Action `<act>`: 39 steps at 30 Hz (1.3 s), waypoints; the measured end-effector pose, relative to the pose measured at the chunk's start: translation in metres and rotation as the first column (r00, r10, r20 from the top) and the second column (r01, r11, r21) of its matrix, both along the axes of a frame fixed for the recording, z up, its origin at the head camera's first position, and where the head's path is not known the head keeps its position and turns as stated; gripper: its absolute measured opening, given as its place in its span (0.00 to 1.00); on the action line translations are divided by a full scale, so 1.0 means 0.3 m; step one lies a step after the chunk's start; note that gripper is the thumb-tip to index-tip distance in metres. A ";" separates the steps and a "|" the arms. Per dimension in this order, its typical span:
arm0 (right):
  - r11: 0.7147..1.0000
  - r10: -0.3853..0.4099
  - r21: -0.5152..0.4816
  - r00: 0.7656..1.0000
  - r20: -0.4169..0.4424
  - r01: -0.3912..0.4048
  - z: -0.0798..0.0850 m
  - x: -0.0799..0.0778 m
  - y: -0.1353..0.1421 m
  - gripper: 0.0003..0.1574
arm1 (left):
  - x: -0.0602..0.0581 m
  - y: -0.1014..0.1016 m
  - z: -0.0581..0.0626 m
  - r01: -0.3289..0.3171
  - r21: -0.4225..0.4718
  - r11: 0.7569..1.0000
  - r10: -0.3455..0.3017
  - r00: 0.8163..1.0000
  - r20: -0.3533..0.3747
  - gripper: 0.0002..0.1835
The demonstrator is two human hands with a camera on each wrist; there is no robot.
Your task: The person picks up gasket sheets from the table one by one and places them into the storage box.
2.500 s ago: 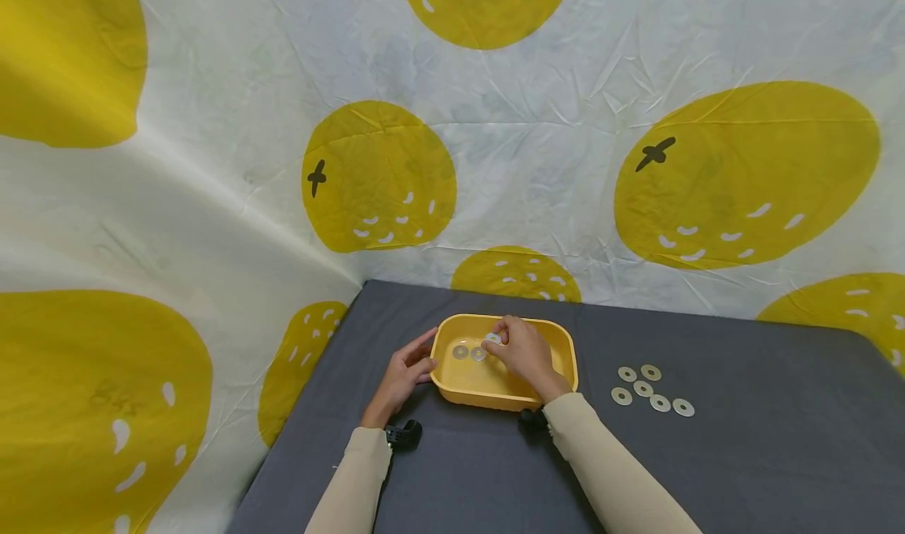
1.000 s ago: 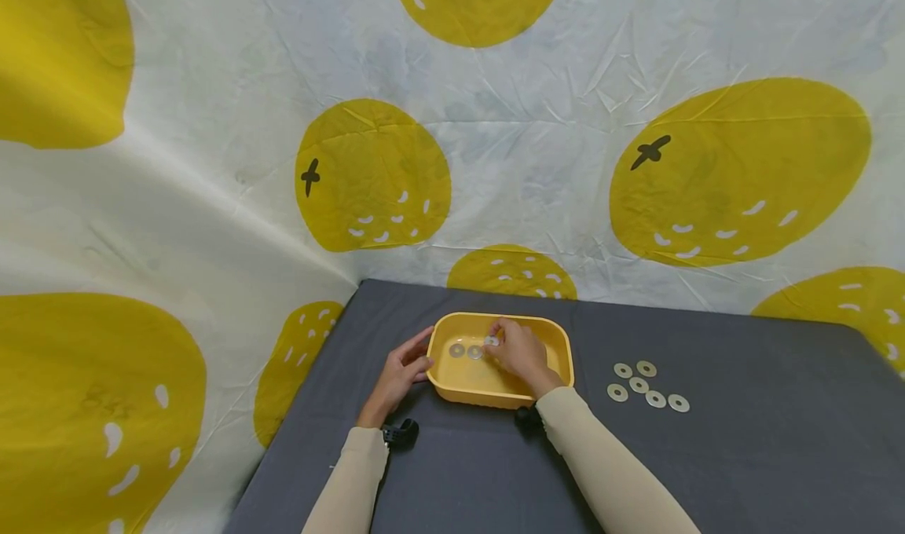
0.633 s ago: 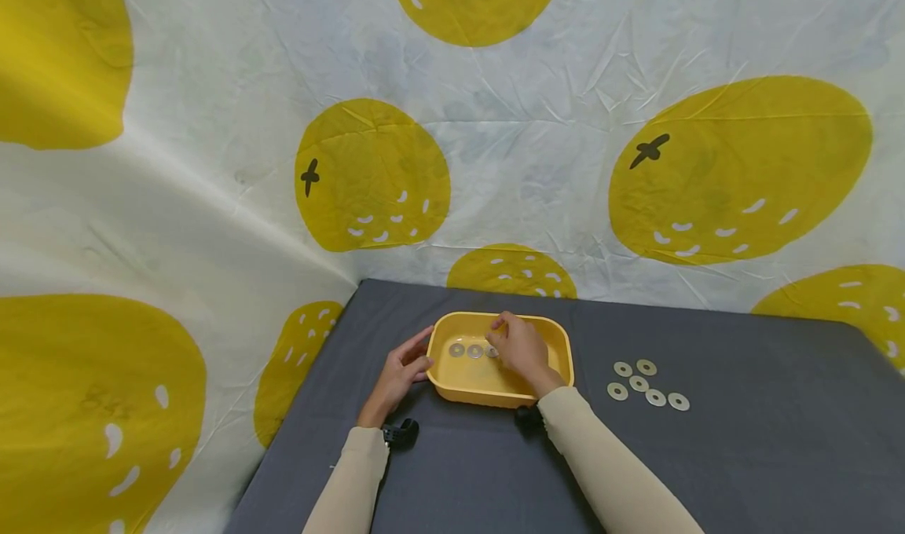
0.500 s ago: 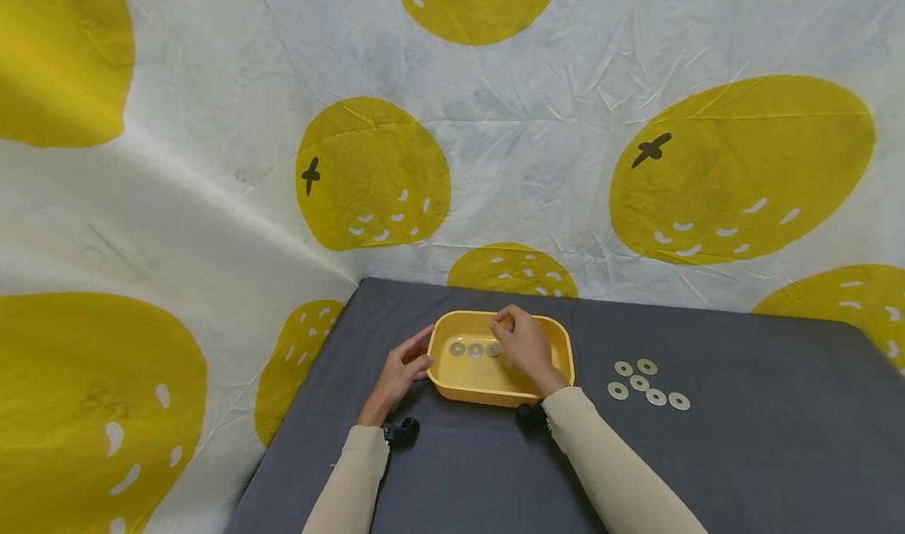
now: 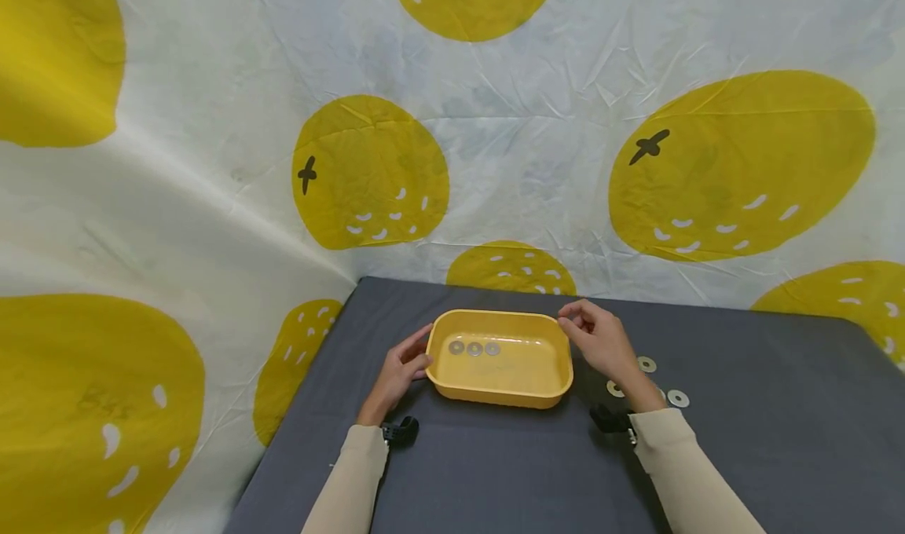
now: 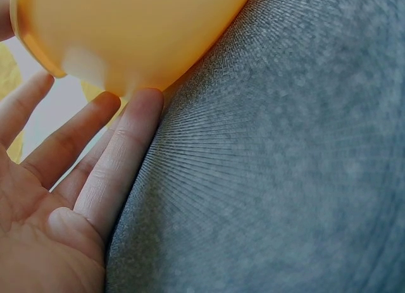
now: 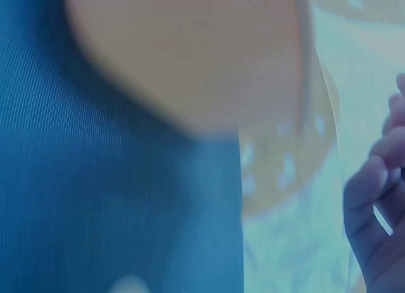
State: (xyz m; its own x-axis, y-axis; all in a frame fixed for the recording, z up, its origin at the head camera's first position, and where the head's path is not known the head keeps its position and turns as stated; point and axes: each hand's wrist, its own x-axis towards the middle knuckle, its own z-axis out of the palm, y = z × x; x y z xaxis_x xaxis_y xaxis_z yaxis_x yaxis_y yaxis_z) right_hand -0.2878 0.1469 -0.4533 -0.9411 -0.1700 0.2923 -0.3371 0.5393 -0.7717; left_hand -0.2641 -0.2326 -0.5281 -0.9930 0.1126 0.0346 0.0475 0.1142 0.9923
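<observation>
A yellow plastic tub (image 5: 512, 373) stands on the dark cloth. Inside it, three flat metal washers (image 5: 474, 349) lie in a row along the left half. My left hand (image 5: 396, 377) rests against the tub's left end; in the left wrist view its fairly straight fingers (image 6: 117, 154) touch the outer wall. Just beyond the tub's right rim is my right hand (image 5: 604, 345), its fingers loosely bent with nothing between them. More loose washers (image 5: 678, 398) lie on the cloth to the right, some hidden behind the right hand and wrist.
The dark grey cloth (image 5: 495, 471) covers the table. Behind and to the left hangs a white curtain (image 5: 523, 173) printed with large yellow fruit. A black wrist camera (image 5: 401, 433) is strapped to the left wrist.
My right hand has let go of a washer, which now lies third in the row, and has moved up out of the tub to the right. The left hand has stayed at the tub.
</observation>
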 end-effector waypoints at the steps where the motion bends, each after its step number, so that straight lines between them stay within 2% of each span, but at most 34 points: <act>1: 1.000 0.001 0.013 1.000 0.003 -0.001 -0.002 0.008 0.038 0.11 | 0.001 0.000 0.000 -0.002 -0.002 1.000 0.002 1.000 0.000 0.32; 11: 0.984 -0.052 0.169 0.999 0.015 0.048 -0.038 0.105 0.374 0.15 | 0.002 0.000 0.001 -0.002 -0.017 1.000 0.001 1.000 -0.008 0.32; 17: 0.966 -0.065 0.255 0.993 0.103 0.037 -0.065 0.131 0.496 0.17 | -0.001 0.000 0.001 -0.005 -0.024 1.000 0.005 1.000 -0.001 0.31; 22: 0.939 -0.025 0.343 0.983 0.181 -0.039 -0.096 0.136 0.550 0.14 | 0.004 0.002 0.001 -0.010 -0.027 1.000 0.010 1.000 0.005 0.32; 25: 0.926 -0.021 0.370 0.971 0.240 -0.071 -0.109 0.132 0.567 0.15 | 0.007 0.003 0.000 -0.011 -0.014 1.000 0.011 1.000 0.012 0.32; 30: 0.910 -0.012 0.399 0.956 0.292 -0.111 -0.120 0.128 0.583 0.17 | 0.008 0.002 -0.002 0.003 -0.001 1.000 -0.003 1.000 0.008 0.33; 39: 0.915 0.007 0.381 0.951 0.309 -0.131 -0.122 0.125 0.580 0.16 | 0.010 0.002 0.004 0.008 -0.014 1.000 -0.008 1.000 0.001 0.32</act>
